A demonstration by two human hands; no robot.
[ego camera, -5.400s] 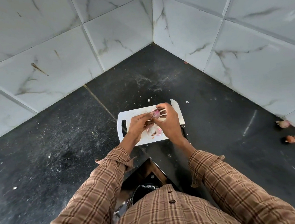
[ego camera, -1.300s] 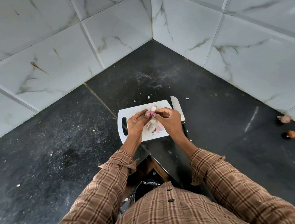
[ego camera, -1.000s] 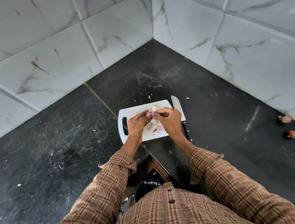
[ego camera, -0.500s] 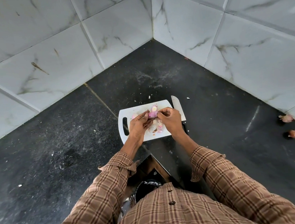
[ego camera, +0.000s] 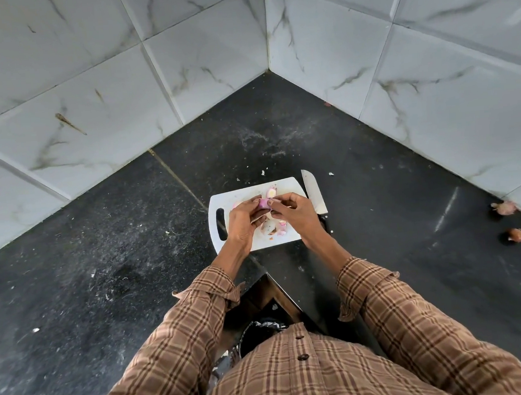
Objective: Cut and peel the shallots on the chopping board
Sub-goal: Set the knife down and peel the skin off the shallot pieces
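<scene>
You are partway through, by the look of it: just above the centre of the frame your left hand (ego camera: pixel 241 220) and right hand (ego camera: pixel 291 211) meet over the white chopping board (ego camera: pixel 240 195), and between their fingertips you pinch one purple shallot piece (ego camera: pixel 264 204), the left hand's grip curled round it from the left and the right hand's thumb and forefinger nipping at its right side, which I judge to be skin coming off. Cutting has clearly begun: a cut piece (ego camera: pixel 271 192) with a pale centre lies on the board just beyond your fingers, and more cut or peeled bits and scraps (ego camera: pixel 274 227) sit on the board beneath your hands, though they are too small to say which are flesh and which are skin. The knife (ego camera: pixel 314 195) lies on the desk (ego camera: pixel 378 203) just beside the board's right edge, in nobody's grip. Still to do, as far as I can judge: two shallots still in their skins (ego camera: pixel 507 207) (ego camera: pixel 518 234) lie on the desk at the right edge of the frame, well apart from the board. As for containers, a dark bin with a black liner (ego camera: pixel 257 330) shows below the desk edge, near your shirt; what is in it cannot be made out.
</scene>
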